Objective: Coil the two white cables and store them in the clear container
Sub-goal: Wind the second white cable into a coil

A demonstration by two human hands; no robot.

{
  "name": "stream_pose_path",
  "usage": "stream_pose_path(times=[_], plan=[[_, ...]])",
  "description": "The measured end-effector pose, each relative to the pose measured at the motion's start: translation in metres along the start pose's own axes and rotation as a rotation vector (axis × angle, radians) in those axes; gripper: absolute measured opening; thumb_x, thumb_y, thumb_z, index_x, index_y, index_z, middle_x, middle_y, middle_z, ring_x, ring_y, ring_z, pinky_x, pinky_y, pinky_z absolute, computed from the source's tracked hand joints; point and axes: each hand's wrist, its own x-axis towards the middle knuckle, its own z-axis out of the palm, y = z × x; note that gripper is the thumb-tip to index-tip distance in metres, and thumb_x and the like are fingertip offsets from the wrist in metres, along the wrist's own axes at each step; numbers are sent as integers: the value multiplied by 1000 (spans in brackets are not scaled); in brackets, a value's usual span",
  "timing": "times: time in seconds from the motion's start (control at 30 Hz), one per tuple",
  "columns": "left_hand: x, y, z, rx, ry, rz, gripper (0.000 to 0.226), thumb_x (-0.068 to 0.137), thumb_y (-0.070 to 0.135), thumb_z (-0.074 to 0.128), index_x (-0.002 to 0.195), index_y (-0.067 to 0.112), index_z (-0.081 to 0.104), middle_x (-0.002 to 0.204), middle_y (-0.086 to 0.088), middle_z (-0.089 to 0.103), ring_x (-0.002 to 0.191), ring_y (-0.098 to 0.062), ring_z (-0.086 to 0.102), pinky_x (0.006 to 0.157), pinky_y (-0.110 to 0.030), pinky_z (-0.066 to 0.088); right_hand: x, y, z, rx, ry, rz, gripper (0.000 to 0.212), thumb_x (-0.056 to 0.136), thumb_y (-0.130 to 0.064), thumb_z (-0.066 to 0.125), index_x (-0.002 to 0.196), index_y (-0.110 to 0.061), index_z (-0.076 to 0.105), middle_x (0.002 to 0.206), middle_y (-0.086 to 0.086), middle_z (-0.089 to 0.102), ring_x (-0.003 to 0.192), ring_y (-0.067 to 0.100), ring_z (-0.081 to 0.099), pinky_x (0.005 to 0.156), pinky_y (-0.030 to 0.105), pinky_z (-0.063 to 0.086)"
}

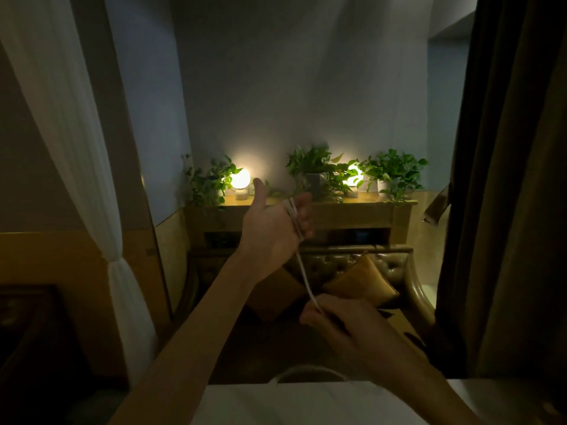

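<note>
My left hand (271, 222) is raised in the middle of the view, thumb up and palm facing me. Several turns of a white cable (302, 265) are wound around its fingers. From those turns the cable runs taut down and to the right into my right hand (346, 326), which pinches it between thumb and fingers. A further arc of white cable (306, 370) hangs low, just above a white surface (306, 403). No clear container is in view, and I cannot make out a second cable.
The room is dim. Behind my hands stands a tufted leather sofa (399, 271) with two cushions (363, 285). A wooden shelf (368, 210) holds two glowing lamps (241, 179) and potted plants (313, 170). A white curtain (76, 148) hangs left, a dark curtain (506, 179) right.
</note>
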Motion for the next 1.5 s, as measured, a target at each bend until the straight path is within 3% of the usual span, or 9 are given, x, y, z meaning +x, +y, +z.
stream_pose_path(times=[0.1, 0.23, 0.47, 0.57, 0.8, 0.9, 1.13, 1.27, 1.5], plan=[[-14, -20, -7, 416, -8, -112, 89, 71, 86, 24, 95, 11, 66, 78, -6, 57, 74, -23, 50, 73, -36, 41, 8, -3, -44, -338, 90, 119, 32, 96, -33, 40, 118, -22, 60, 112, -8, 60, 106, 14, 60, 91, 34, 49], [-38, -51, 10, 607, -228, -210, 91, 70, 88, 22, 84, 6, 57, 73, -4, 48, 68, -28, 44, 72, -44, 37, 30, 17, -84, -227, 549, -220, 26, 86, -31, 51, 89, -21, 75, 81, -22, 60, 67, -4, 56, 61, 18, 45], [-48, -23, 17, -36, -347, -304, 85, 79, 82, 20, 96, 6, 54, 76, -5, 42, 66, -16, 43, 65, -30, 37, 53, 31, -25, 413, 338, 38, 24, 93, -10, 52, 83, -23, 69, 69, -18, 65, 67, -2, 62, 71, 27, 50], [-35, -13, 11, -87, -230, -193, 82, 77, 83, 21, 93, 8, 51, 73, -3, 46, 64, -16, 45, 64, -30, 38, 42, 19, 9, 232, 340, 75, 23, 94, 3, 48, 87, -10, 65, 62, -26, 48, 63, -24, 52, 59, 7, 42], [-5, -24, -42, 394, 173, -79, 87, 80, 77, 16, 99, 3, 58, 68, -9, 48, 63, -23, 47, 65, -34, 37, 32, 13, 4, -267, 92, -62, 13, 97, -34, 46, 105, -38, 56, 92, -18, 58, 78, -2, 56, 69, 20, 46], [-19, -35, -51, 426, 119, -226, 91, 79, 76, 18, 108, -1, 58, 86, -16, 57, 84, -29, 56, 81, -35, 46, 47, 21, -37, -618, 322, -194, 23, 85, -29, 63, 102, -39, 52, 98, -9, 65, 87, 17, 65, 73, 40, 55], [-51, -44, 6, 165, -318, -376, 79, 74, 79, 27, 94, 7, 53, 73, -7, 50, 66, -19, 48, 64, -32, 40, 70, 33, -72, 255, 403, -111, 13, 88, -15, 64, 93, -21, 74, 69, -21, 69, 62, 5, 62, 60, 17, 50], [-48, -29, 16, -66, -335, -303, 81, 80, 80, 21, 95, 6, 52, 73, -6, 47, 66, -18, 44, 64, -31, 40, 55, 23, -32, 607, 161, 155, 24, 95, -8, 51, 78, -17, 65, 62, -17, 67, 63, 2, 62, 63, 22, 50], [-7, -26, -23, -31, 70, -146, 79, 83, 78, 19, 91, 8, 54, 67, -5, 52, 61, -16, 48, 62, -31, 37, 18, 2, 9, -111, -55, 144, 15, 97, -37, 44, 105, -38, 57, 96, -12, 63, 83, 4, 60, 74, 29, 52]])
